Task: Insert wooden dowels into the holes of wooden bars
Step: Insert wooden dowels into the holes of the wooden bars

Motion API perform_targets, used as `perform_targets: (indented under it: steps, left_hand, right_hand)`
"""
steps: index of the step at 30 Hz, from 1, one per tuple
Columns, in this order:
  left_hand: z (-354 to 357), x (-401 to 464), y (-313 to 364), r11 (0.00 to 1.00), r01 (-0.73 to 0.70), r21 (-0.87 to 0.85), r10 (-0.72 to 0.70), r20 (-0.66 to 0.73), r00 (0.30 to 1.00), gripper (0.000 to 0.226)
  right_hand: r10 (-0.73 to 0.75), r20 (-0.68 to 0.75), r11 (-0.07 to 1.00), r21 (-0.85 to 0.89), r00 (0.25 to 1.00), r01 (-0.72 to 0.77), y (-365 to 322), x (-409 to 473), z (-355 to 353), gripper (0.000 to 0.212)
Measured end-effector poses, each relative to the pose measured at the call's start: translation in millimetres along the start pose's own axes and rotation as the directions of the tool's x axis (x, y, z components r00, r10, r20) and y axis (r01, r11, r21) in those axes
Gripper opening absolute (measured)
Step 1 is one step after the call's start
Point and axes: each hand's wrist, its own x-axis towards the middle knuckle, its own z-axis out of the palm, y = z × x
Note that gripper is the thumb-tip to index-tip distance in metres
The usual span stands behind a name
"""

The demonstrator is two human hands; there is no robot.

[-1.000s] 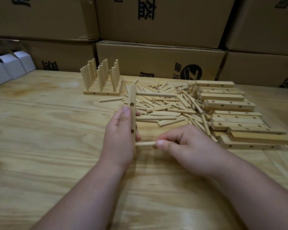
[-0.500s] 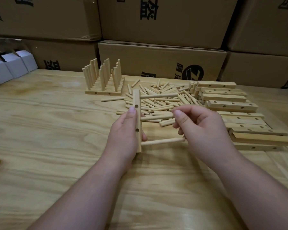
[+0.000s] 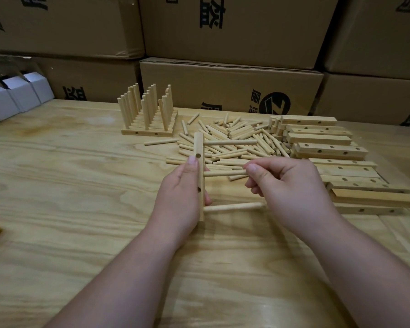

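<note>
Since half a second ago, the right hand (image 3: 291, 188) has picked a second dowel (image 3: 225, 173) out of the pile and is now bringing its far end up against the right face of the bar (image 3: 200, 176), about level with the bar's middle. Thumb and forefinger are pinching that dowel by its right end, the other fingers curling loosely beneath. Whether its tip is already sitting in a hole, I cannot tell.

Standing on end on the table (image 3: 57, 185), the bar is being gripped by the left hand (image 3: 180, 200), thumb lying up its left face and fingers wrapping behind. Two holes are showing on the face turned toward the camera. Near the bar's bottom end, the first dowel (image 3: 233, 206) is sticking out to the right, seated in the bar.

Beyond the bar and to its right, the pile of loose dowels (image 3: 234, 143) is lying spread out. Further right of the bar, a stack of drilled bars (image 3: 329, 150) is resting. Behind the bar and slightly left, a finished rack (image 3: 147, 114) of bars with upright dowels is standing. Cardboard boxes (image 3: 230, 86) are lining the wall behind it all.
</note>
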Motion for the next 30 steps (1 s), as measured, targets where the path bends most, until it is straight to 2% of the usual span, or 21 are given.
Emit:
perform_targets:
  steps: [10, 12, 14, 18, 21, 24, 30]
  left_hand:
    - [1.0, -2.1, 0.5, 1.000, 0.007, -0.007, -0.007, -0.045, 0.999, 0.046]
    - [-0.7, -1.5, 2.0, 0.999, 0.030, -0.032, -0.033, -0.096, 0.995, 0.047]
    - [-2.3, -0.4, 3.3, 0.998, 0.046, -0.050, -0.051, -0.120, 0.991, 0.048]
    - [-1.0, -0.7, 4.9, 0.997, 0.057, -0.044, -0.061, -0.090, 0.994, 0.046]
    - [-0.4, -1.6, 4.5, 0.998, 0.046, -0.052, -0.050, -0.081, 0.995, 0.045]
    - [-0.4, -1.8, 3.4, 0.999, 0.020, -0.042, -0.023, -0.097, 0.995, 0.046]
    - [-0.1, -0.1, 0.5, 1.000, 0.007, -0.019, -0.008, -0.061, 0.998, 0.048]
  right_hand:
    - [-0.019, 0.030, 0.999, -0.044, 0.999, 0.020, -3.4, 0.9, -3.4, 0.006]
    - [-0.025, 0.036, 0.995, -0.101, 0.999, 0.029, -2.1, -1.4, -3.3, 0.022]
    - [-0.064, 0.101, 0.981, -0.178, 0.993, 0.081, -1.0, -4.9, -3.2, 0.044]
    - [-0.138, 0.214, 0.957, -0.222, 0.967, 0.185, -1.2, -9.0, -4.0, 0.062]
    - [-0.148, 0.312, 0.918, -0.310, 0.938, 0.248, -4.3, -12.4, -0.2, 0.060]
    - [-0.114, 0.365, 0.938, -0.267, 0.924, 0.222, -4.6, -15.7, 5.0, 0.056]
    - [-0.154, 0.386, 0.938, -0.233, 0.909, 0.258, -3.7, -18.0, 8.6, 0.051]
